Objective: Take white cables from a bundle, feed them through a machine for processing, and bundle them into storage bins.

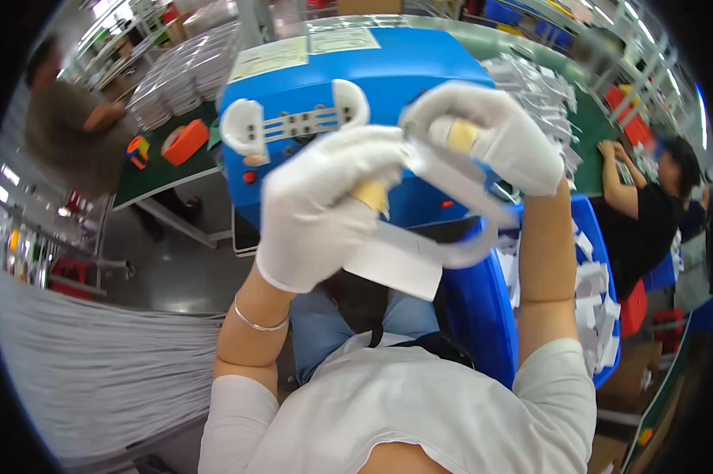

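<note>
Both my hands wear white gloves with pale yellow showing at the fingers, and both are closed in front of the blue machine (419,59). A white strip (471,186), blurred by motion, loops between them and bends down below my right hand (494,134). My left hand (321,209) grips near the strip's other part, and a flat white paper-like piece (396,265) hangs below it. Whether this piece joins the strip I cannot tell. Behind my left hand, a white fixture with two rounded posts (352,107) is mounted on the machine, near a red button (250,177).
A blue bin (483,316) of white pieces stands by my right arm. White strands (111,355) lie in a thick bundle at left. Orange tape (186,142) and plastic-covered stacks (178,87) rest on the green table. One person stands left; another works at right.
</note>
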Tool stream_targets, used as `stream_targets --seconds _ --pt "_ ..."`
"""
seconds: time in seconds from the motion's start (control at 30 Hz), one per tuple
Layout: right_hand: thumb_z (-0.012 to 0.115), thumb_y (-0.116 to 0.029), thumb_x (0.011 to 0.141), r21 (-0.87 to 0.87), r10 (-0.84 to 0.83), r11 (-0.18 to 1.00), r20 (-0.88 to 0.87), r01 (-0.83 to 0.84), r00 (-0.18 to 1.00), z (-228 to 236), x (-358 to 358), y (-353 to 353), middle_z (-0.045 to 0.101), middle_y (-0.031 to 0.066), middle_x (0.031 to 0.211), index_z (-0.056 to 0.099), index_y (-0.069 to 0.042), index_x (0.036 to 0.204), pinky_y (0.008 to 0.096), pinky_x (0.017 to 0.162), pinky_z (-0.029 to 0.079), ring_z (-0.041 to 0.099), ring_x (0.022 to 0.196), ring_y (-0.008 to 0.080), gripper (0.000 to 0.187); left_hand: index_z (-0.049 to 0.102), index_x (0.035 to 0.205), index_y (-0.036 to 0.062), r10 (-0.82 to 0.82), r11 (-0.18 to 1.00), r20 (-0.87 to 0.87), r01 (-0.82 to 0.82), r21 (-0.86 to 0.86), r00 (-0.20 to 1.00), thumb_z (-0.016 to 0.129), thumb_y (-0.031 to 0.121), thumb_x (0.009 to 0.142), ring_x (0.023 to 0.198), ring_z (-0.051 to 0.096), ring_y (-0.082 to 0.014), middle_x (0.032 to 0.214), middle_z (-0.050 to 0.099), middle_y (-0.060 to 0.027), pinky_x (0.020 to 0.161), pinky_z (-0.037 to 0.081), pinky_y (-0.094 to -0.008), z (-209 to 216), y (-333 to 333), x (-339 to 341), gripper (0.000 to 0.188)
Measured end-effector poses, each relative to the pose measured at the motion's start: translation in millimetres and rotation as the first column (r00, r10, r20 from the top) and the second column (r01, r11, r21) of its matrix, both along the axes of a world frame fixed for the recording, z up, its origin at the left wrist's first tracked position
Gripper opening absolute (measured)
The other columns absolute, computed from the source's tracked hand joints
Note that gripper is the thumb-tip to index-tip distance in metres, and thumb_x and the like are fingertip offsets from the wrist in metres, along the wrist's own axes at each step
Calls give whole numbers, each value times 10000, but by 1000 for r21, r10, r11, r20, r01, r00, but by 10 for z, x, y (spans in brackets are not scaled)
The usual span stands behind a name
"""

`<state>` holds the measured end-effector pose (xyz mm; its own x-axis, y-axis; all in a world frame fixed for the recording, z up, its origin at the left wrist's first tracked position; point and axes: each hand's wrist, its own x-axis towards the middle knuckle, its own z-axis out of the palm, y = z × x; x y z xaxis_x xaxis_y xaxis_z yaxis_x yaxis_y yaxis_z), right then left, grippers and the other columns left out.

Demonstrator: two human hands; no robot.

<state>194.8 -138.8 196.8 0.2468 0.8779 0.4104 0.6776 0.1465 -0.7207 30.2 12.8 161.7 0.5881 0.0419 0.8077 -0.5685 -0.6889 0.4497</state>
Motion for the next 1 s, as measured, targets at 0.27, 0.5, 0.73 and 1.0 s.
stream_targets --seconds 0.27,0.5,0.73,1.0 --pt "584 -176 920 288 -245 911 -197 295 949 -247 -270 485 627 79 1045 586 3 1145 256 878 453 588 954 132 288 667 956 -26 633 774 203 -617 -141 747 649 35 834 585 570 -61 734 659 -71 524 461 -215 98 622 -40 138" --pt "608 -202 909 265 -207 928 -222 264 953 -315 -276 686 627 77 1035 588 -5 1133 255 869 445 573 972 129 299 666 942 -6 693 721 156 -674 -164 704 633 56 845 634 608 -87 728 649 -86 558 482 -232 -23 794 -31 119" --pt "600 -253 919 77 -220 961 -361 264 906 -275 -198 726 628 68 1053 584 8 1124 247 905 420 557 976 115 332 614 1023 -1 469 778 -46 -437 -452 882 486 194 974 601 491 -27 838 618 -10 525 401 -174 -301 978 -121 239" --pt "618 -148 887 202 -170 958 -164 202 972 -58 -240 993 575 12 871 598 -5 1004 218 712 453 518 821 77 185 621 983 -36 43 553 -273 -250 -794 961 580 192 905 510 558 -88 755 628 -51 450 445 -205 -776 424 -149 245"
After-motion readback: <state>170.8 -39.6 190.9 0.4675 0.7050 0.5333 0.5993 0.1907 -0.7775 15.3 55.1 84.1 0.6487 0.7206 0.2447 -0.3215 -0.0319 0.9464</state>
